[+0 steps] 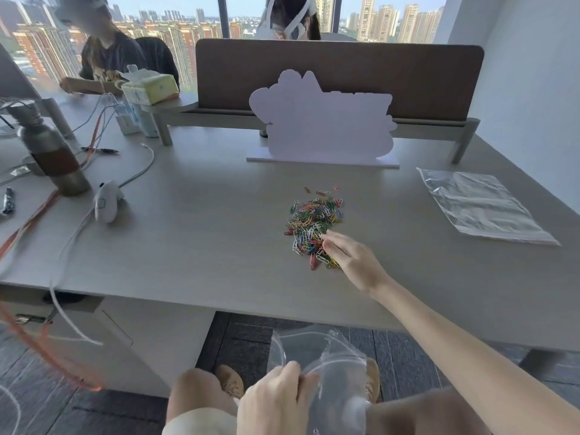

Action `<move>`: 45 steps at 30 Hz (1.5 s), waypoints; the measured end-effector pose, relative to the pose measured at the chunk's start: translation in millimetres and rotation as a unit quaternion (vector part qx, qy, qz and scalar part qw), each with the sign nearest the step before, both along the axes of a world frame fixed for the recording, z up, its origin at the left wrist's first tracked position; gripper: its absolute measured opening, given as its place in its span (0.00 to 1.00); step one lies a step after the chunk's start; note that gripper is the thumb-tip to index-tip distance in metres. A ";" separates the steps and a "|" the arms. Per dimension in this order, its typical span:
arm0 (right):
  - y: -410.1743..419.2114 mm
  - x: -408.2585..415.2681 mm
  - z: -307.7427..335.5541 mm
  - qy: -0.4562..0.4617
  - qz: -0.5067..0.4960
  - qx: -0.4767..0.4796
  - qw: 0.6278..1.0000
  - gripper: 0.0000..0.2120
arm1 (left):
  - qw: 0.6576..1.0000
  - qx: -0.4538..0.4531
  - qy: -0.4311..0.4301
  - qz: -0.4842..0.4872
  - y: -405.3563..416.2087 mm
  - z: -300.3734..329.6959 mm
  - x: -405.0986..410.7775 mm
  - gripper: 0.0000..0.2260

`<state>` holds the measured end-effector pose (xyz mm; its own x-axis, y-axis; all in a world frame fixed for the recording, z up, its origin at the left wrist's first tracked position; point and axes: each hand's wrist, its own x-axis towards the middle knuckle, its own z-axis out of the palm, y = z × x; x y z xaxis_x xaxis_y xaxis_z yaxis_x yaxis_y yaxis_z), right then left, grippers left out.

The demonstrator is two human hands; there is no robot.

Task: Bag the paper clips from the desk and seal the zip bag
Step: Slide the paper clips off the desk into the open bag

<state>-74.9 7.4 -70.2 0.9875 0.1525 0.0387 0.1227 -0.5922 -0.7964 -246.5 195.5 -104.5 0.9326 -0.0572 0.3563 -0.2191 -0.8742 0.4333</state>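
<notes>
A heap of coloured paper clips [314, 224] lies on the grey desk [204, 240], a little right of centre. My right hand [351, 259] reaches over the near right edge of the heap, fingers spread and touching the clips. Whether any clip is pinched I cannot tell. Below the desk edge, over my lap, my left hand [276, 400] grips a clear zip bag [326, 362] by its rim, and the bag's mouth gapes upward.
A second clear plastic bag [480, 205] lies flat at the desk's right. A white cut-out board [323, 127] stands behind the heap. A metal bottle [50, 149], a white controller [106, 199] and cables sit at the left. Two people sit beyond the divider.
</notes>
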 end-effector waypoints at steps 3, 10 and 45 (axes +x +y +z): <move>0.4 -0.3 0.8 0.000 0.003 0.005 1.000 0.25 | 1.000 -0.003 0.014 0.012 -10.5 -5.6 -0.7 0.20; 0.3 -15.4 11.8 0.029 0.012 0.079 0.996 0.28 | 0.999 0.006 0.034 -0.026 -25.4 -2.6 10.3 0.16; 8.1 -54.9 35.0 0.066 -0.022 0.004 0.998 0.11 | 0.993 -0.062 0.096 0.014 4.1 8.3 11.6 0.16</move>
<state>-129.9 15.5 -35.2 0.9897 0.1096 -0.0916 -0.0096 -0.5888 -0.8082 -234.9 199.6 -96.3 0.9845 0.0035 0.1751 -0.0984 -0.8161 0.5695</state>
